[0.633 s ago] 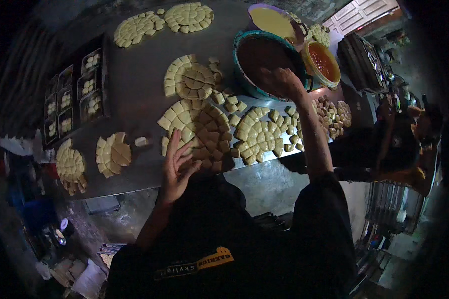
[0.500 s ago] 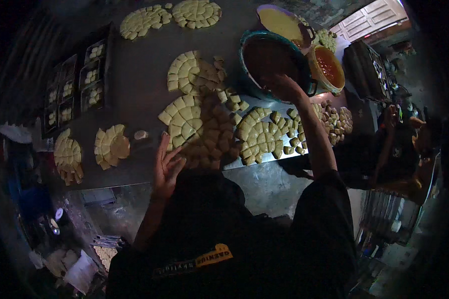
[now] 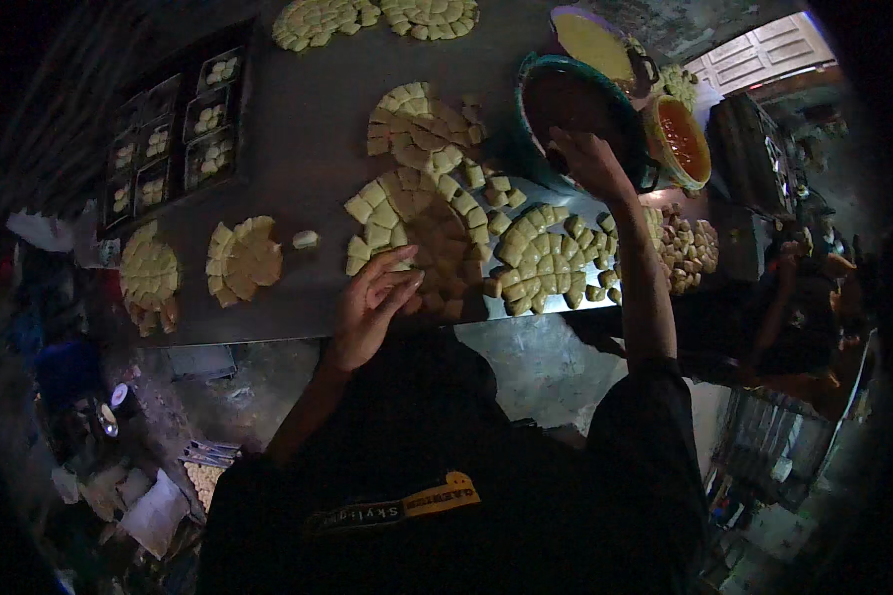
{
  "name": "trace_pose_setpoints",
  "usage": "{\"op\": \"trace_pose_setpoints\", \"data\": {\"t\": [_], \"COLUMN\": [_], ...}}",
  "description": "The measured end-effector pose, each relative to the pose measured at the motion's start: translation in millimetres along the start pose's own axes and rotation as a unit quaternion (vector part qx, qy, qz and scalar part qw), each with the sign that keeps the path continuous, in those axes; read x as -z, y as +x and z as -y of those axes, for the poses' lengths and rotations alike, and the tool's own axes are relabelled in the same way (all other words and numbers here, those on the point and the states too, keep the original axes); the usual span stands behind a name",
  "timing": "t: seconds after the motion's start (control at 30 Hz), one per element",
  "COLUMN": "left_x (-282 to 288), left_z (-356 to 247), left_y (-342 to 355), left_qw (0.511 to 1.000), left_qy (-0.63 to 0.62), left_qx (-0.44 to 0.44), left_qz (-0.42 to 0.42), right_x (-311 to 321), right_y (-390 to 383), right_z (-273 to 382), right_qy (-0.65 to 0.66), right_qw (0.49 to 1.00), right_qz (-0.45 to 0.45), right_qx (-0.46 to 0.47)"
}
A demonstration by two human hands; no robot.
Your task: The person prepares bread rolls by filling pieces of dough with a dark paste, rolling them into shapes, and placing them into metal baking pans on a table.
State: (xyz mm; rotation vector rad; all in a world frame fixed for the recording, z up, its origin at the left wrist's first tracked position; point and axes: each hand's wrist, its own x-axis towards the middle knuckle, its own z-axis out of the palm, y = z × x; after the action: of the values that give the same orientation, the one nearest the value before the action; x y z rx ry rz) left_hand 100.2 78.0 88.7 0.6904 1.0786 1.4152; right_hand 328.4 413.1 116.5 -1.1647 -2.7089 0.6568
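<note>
My left hand [image 3: 375, 307] is at the near edge of a round of cut dough pieces [image 3: 375, 211], its thumb and fingers apart and nothing visible between them. Its fingertips reach over the nearest pieces; whether they touch is unclear. Over the near rim of a teal tub [image 3: 522, 99] bends my right hand [image 3: 587, 164], fingers curled down into the dark brown contents [image 3: 580, 107]. Those fingertips are shadowed, so what they hold is hidden. Between my two hands lies a cluster of glossy filled dough pieces [image 3: 541, 253].
Behind the teal tub stand a tub of pale yellow stuff [image 3: 595, 45] and a bucket of orange stuff [image 3: 682, 141]. More dough rounds [image 3: 243, 258] lie left and far. Dark baking pans [image 3: 208, 119] hold small dough pieces. Another person [image 3: 799, 307] is at the right.
The view has shifted, so the table's things appear further right and higher. My left hand has moved right over the dough's edge, fingers now pointing more rightward. My right hand stays at the teal tub.
</note>
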Motion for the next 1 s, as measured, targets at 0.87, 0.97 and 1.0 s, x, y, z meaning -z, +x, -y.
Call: {"op": "trace_pose_setpoints", "data": {"t": [0.87, 0.97, 1.0], "left_x": [127, 130, 128], "left_z": [-20, -43, -51], "left_y": [-43, -57, -57], "left_qw": [0.936, 0.949, 0.968], "left_qy": [-0.331, -0.284, -0.221], "left_qx": [0.115, 0.134, 0.114], "left_qz": [-0.029, -0.005, -0.012], "right_x": [-111, -111, -112], "right_y": [-92, -100, -102], "right_z": [318, 327, 329], "right_qy": [0.248, 0.229, 0.247], "right_qw": [0.944, 0.943, 0.945], "right_qz": [-0.002, -0.043, -0.043], "right_qx": [0.216, 0.239, 0.212]}}
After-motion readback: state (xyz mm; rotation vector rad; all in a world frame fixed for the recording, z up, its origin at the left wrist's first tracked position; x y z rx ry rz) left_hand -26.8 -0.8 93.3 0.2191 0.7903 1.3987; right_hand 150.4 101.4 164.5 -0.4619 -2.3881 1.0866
